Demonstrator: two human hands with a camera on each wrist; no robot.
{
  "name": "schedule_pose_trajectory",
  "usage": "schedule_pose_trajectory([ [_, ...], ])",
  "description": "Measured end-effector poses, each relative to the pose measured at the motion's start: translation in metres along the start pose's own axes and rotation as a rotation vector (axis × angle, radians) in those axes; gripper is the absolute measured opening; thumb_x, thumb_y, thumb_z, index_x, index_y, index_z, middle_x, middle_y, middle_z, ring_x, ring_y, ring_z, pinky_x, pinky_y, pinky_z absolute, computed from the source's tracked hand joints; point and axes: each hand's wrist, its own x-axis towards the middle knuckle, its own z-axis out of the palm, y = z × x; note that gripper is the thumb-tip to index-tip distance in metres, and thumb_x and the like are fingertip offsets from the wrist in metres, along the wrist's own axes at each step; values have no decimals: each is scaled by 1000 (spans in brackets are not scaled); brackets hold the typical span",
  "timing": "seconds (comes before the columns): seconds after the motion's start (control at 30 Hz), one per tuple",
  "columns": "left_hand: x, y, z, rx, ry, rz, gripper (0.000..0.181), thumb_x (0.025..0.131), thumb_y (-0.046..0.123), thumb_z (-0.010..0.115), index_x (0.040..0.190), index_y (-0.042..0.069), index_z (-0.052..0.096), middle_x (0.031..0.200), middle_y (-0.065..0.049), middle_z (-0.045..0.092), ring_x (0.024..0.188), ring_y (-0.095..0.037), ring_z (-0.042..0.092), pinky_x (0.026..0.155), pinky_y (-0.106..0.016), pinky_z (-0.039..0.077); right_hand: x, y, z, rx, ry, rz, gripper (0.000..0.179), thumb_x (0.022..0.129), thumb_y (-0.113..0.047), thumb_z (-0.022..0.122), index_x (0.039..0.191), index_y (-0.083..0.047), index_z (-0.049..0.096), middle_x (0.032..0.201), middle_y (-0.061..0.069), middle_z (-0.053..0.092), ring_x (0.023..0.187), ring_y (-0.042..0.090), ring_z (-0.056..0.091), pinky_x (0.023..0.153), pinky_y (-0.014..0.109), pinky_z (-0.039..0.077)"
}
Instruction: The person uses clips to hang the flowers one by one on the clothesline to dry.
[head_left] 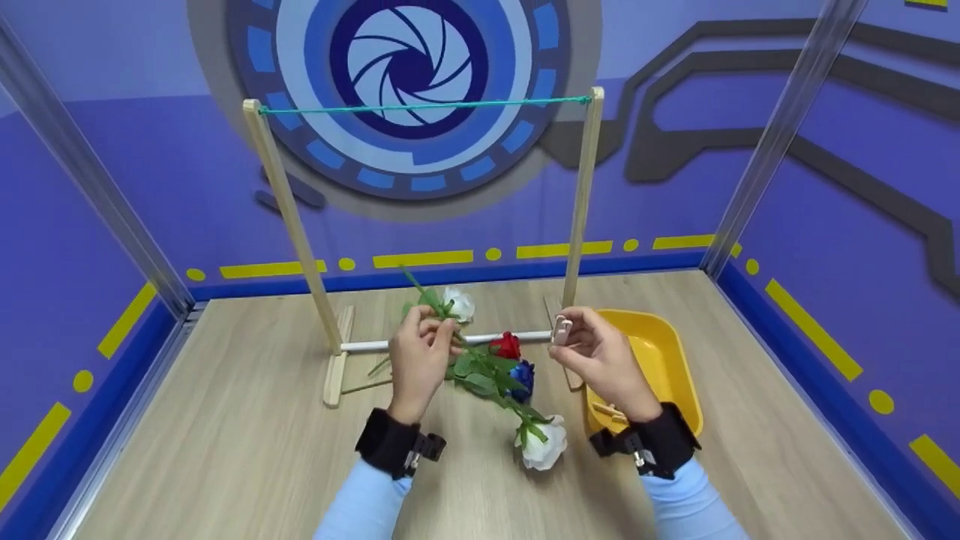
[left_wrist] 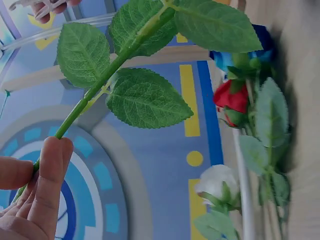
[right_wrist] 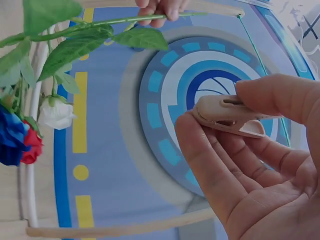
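My left hand pinches the green leafy stem of a white rose, whose bloom hangs toward the front of the table. Between thumb and fingers, my right hand holds a beige clothespin beside the frame's right post. A red rose, a blue rose and a second white rose lie around the frame's white bottom bar, their stems partly hidden by my left hand and the leaves.
A wooden frame with a left post and right post carries a green string across its top. At the right, a yellow basket contains wooden clothespins. Printed blue-purple panels wall in the table.
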Motion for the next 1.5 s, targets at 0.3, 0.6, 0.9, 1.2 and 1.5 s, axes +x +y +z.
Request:
schedule_pose_trajectory([
  [0.3,32,22,25,37,-106,74,12,101,-1,62,112,-3,59,91,-17,75,69,-35,71,64,-38,61,33,-9,-20,-21,-35,-71,29,92,3,74,119,5,63,98,14,68,88,15,68,76,22,57],
  [0.6,59,30,45,113,-186,80,9,101,0,63,109,-2,59,88,-15,75,66,-29,72,62,-28,60,62,-17,-32,-53,-30,-105,26,93,3,73,117,4,64,98,16,70,83,18,70,73,21,55],
  [0.9,79,36,59,229,-281,122,13,106,7,57,117,1,57,96,-15,73,74,-23,68,67,-26,56,88,-26,-38,-94,-34,-129,34,95,0,71,128,5,61,101,18,70,88,23,70,80,23,56],
  [1.2,102,49,71,277,-253,191,12,105,7,60,114,0,60,97,-14,73,84,-25,70,79,-28,55,117,-45,-49,-197,-10,-159,33,98,-9,72,128,2,63,105,17,71,92,26,69,82,27,56],
  [1.5,123,64,81,300,-264,171,11,104,7,61,113,1,60,96,-14,73,81,-24,69,75,-30,55,141,-61,-56,-196,36,-206,29,95,-4,73,123,2,66,100,16,73,86,20,71,76,21,55],
])
